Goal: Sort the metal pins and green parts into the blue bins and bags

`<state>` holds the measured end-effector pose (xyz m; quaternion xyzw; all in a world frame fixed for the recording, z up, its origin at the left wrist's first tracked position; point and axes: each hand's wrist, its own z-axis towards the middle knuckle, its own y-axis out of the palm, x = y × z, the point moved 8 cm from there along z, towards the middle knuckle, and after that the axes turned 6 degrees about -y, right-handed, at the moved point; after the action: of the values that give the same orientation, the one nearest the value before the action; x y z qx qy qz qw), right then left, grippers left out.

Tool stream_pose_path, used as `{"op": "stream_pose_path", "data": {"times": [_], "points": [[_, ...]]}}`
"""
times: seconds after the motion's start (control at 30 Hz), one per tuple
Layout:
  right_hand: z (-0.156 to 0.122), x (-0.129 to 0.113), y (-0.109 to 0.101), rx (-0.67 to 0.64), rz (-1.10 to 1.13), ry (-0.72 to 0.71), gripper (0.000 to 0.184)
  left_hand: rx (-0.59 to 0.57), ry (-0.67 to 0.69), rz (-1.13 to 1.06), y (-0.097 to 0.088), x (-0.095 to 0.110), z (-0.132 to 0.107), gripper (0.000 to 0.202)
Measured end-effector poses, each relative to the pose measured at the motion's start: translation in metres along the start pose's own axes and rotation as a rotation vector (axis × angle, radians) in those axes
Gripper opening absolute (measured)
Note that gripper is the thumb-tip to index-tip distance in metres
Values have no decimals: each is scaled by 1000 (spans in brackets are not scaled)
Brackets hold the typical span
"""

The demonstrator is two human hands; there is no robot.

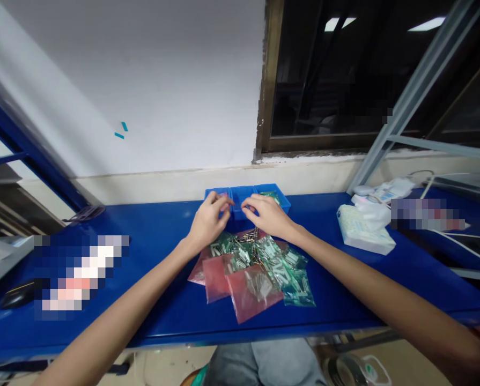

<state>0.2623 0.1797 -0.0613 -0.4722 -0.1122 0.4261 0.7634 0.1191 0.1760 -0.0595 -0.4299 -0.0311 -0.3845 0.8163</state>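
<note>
Head view: a blue plastic tray with three compartments (pixel 243 194) stands at the back of a blue painted surface (pixel 159 225), close to the wall. Just before the tray's left compartment is the left hand (pixel 211 217), fingers bent and thumb near them; whether its grip is closed on something small, I cannot tell. Facing it, the right hand (pixel 266 212) covers part of the tray's right side, its curled fingertips pointing toward the middle compartment; its grip is likewise too unclear to judge. Directly on the person's side of the tray lies a heap: clear pink plastic bags (pixel 255 294) nearest the person, green-tinted plastic bags with pale slender pieces (pixel 300 287) toward the right, and thin metallic pins (pixel 248 236) close below the hands. Well right of the tray sits a pale soft tissue pack (pixel 364 233).
</note>
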Motion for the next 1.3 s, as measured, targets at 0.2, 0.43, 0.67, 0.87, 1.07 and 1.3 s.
{"op": "stream_pose_path", "data": {"times": [0.2, 0.43, 0.67, 0.87, 1.07, 1.3], "points": [[-40, 24, 20, -190, -10, 14, 22, -350, 110, -15, 39, 17, -24, 26], [-46, 37, 36, -269, -43, 3, 26, -480, 184, 87, 53, 17, -35, 27], [-46, 34, 39, -291, 9, -27, 27, -400, 175, -42, 44, 22, -29, 23], [-48, 35, 38, -243, 18, 8, 25, -323, 195, -75, 35, 17, -28, 23], [-50, 36, 38, -226, 31, 5, 21, -330, 208, 16, 38, 12, -33, 24], [-47, 34, 22, -172, 1, -29, 22, -340, 266, 108, 42, 17, -37, 26]]}}
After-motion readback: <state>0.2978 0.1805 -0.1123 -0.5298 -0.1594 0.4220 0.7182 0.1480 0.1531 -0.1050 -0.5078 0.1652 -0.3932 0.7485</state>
